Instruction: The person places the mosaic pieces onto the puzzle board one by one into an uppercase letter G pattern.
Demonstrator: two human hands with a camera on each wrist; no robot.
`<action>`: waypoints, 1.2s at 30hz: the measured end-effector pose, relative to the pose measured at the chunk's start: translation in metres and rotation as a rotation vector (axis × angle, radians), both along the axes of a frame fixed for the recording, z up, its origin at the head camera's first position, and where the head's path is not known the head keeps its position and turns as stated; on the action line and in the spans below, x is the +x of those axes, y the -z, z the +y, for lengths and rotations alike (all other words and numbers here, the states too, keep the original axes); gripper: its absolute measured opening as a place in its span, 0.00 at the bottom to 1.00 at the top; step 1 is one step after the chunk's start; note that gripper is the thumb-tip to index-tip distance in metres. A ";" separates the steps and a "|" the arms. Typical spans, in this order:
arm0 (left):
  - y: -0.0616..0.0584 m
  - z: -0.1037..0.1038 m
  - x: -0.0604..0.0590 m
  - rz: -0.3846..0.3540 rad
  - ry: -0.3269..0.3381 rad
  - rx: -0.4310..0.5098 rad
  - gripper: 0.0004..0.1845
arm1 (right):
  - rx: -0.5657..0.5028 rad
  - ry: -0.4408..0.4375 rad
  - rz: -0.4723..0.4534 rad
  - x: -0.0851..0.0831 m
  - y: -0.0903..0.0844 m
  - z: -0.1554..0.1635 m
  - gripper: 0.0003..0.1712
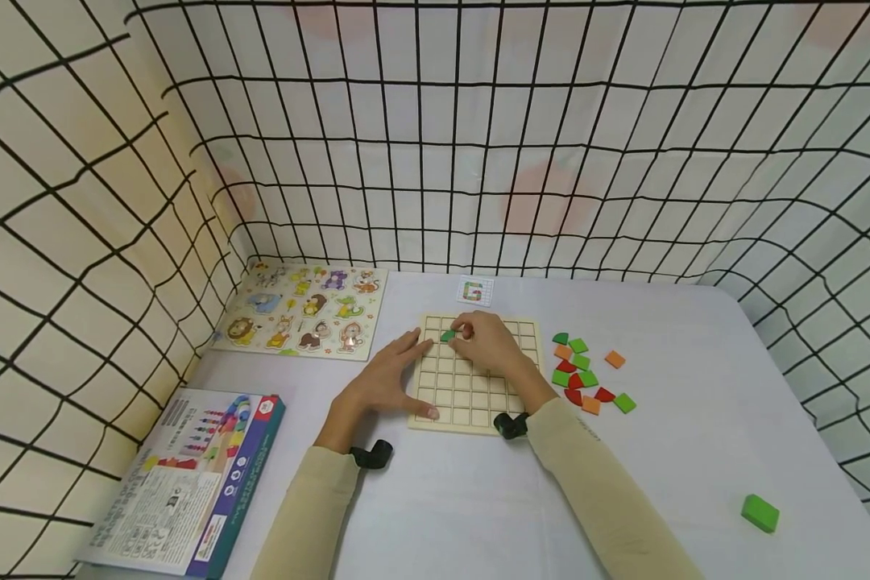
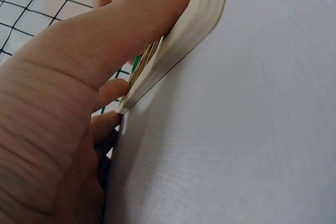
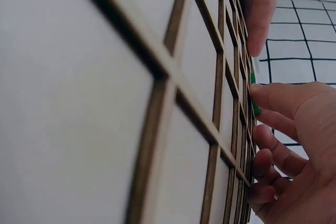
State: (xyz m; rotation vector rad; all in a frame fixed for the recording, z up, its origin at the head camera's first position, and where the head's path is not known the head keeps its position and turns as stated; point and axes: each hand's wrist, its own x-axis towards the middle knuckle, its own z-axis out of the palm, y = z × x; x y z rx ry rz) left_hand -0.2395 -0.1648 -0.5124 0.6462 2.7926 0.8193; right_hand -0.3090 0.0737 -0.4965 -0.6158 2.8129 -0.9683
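A wooden grid board (image 1: 471, 395) lies on the white table. My left hand (image 1: 387, 379) rests flat at its left edge, thumb along the front left corner and fingers on the top left cells; the left wrist view shows the board's side (image 2: 199, 19) against my thumb. My right hand (image 1: 482, 342) lies over the board's upper part and pinches a small green piece (image 1: 447, 336) at a cell near the top left. In the right wrist view the green piece (image 3: 254, 94) sits at my fingertips (image 3: 260, 92) on the grid board (image 3: 173, 108).
Several loose green, red and orange pieces (image 1: 583, 372) lie right of the board. A green block (image 1: 760, 512) sits near the front right. An animal peg puzzle (image 1: 300, 310) and a boxed toy (image 1: 188, 475) lie left. A small card (image 1: 475, 291) is behind the board. Netting encloses the table.
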 end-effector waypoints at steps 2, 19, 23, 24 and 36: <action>0.000 0.000 0.000 0.003 0.002 -0.001 0.67 | -0.011 0.000 -0.003 0.000 0.000 0.001 0.15; -0.001 0.006 0.000 0.014 0.002 -0.065 0.69 | -0.147 -0.011 -0.040 0.011 -0.007 0.025 0.18; 0.000 0.006 0.001 0.009 -0.018 -0.082 0.70 | -0.157 0.009 -0.038 0.018 -0.013 0.042 0.20; 0.000 0.006 0.002 0.007 -0.022 -0.080 0.70 | -0.156 0.015 -0.034 0.019 -0.013 0.047 0.20; -0.005 0.010 0.004 0.035 0.005 -0.080 0.69 | -0.104 0.128 0.043 0.041 -0.019 0.131 0.21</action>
